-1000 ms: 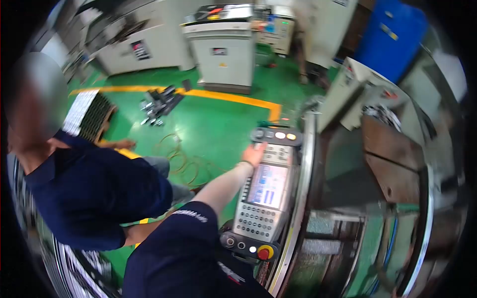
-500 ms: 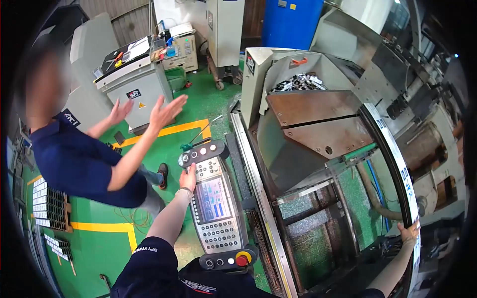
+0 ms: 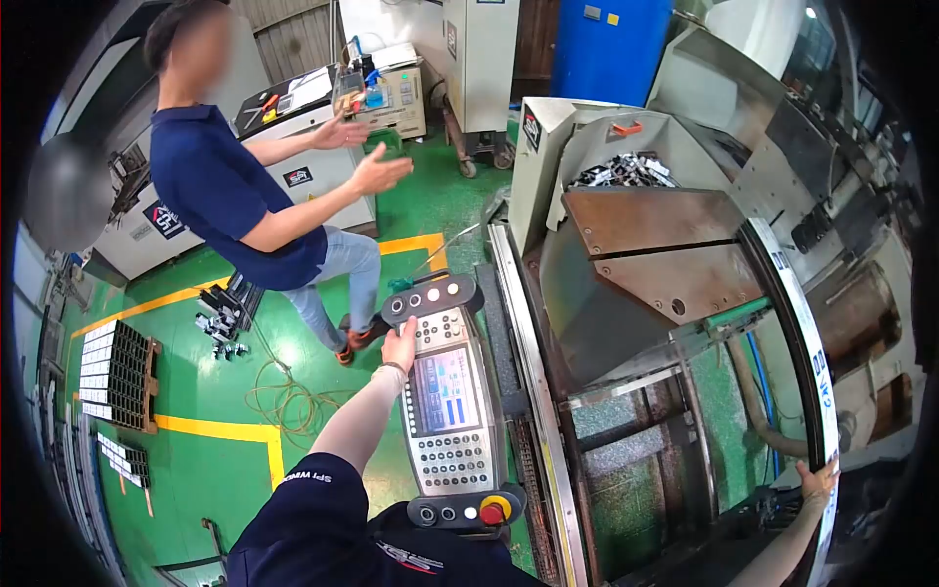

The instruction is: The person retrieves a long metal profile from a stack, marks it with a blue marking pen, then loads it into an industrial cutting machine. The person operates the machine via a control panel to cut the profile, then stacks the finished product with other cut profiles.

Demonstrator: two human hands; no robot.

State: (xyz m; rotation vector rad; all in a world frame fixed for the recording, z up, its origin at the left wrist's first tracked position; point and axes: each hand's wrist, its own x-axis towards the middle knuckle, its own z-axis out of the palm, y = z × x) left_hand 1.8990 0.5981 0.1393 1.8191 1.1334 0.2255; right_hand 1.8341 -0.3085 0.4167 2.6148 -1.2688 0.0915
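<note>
My left hand (image 3: 398,348) holds the upper left edge of a control panel (image 3: 451,476), its fingers reaching toward the small round buttons at the top. The panel has a lit screen (image 3: 442,389), rows of keys and a red emergency-stop button (image 3: 492,514) at its lower end. Far to the right, my right hand (image 3: 818,483) grips the edge of a long black-and-white frame (image 3: 804,342) with dark lettering. That frame looks curved through the lens and runs along the machine. Part of the right fingers is hard to make out.
A co-worker (image 3: 230,186) stands at left with both hands raised. Brown metal plates (image 3: 675,279) and a bin of metal offcuts (image 3: 623,169) lie ahead. A coiled cable (image 3: 284,396) and stacked profiles on a pallet (image 3: 117,377) are on the green floor.
My view has turned left, so the panel and frame appear farther right. The co-worker stands more upright with hands closer together. Both my hands keep their places.
</note>
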